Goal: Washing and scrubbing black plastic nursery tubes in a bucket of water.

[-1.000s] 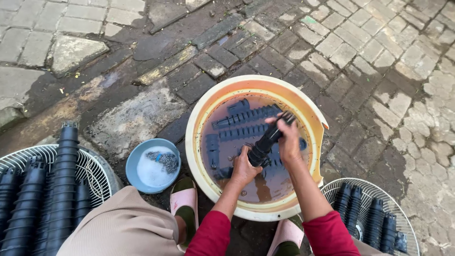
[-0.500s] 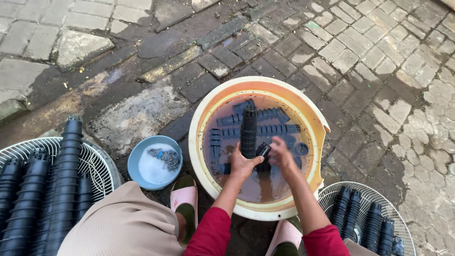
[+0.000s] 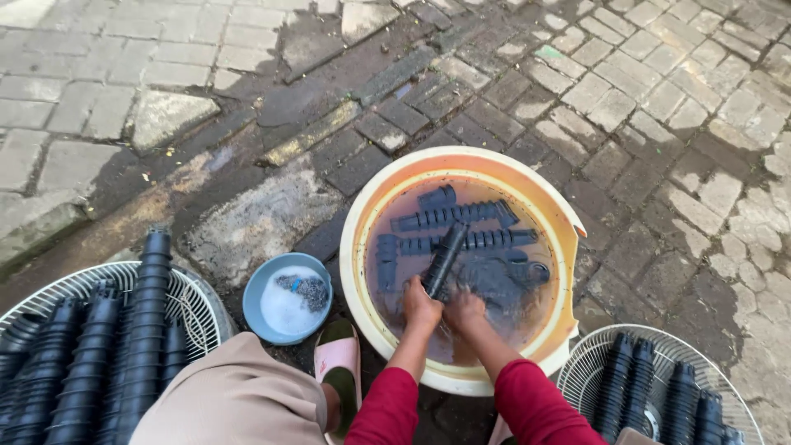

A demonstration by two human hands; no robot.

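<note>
While both hands work low in the centre of the frame, a stack of small black plastic pots (image 3: 443, 260) leans up out of murky water in the round yellow basin (image 3: 568, 222). Left hand (image 3: 421, 306) wraps its fingers around the stack's lower end. Right hand (image 3: 464, 310) is pressed just beside it, fingers curled under the water; whether they pinch anything, cannot tell.

Handling, judged: thin rigid plastic, light, wet and likely slippery; nested pots may slide apart, so a grip around the ribbed rims near the base seems safest.

More pot stacks (image 3: 453, 216) lie submerged behind. At lower left sits a blue bowl (image 3: 262, 284) with white suds and a scrubber. White wire baskets at far left (image 3: 194, 301) and lower right (image 3: 593, 363) hold further black stacks. Wet brick paving (image 3: 659, 107) all round.
</note>
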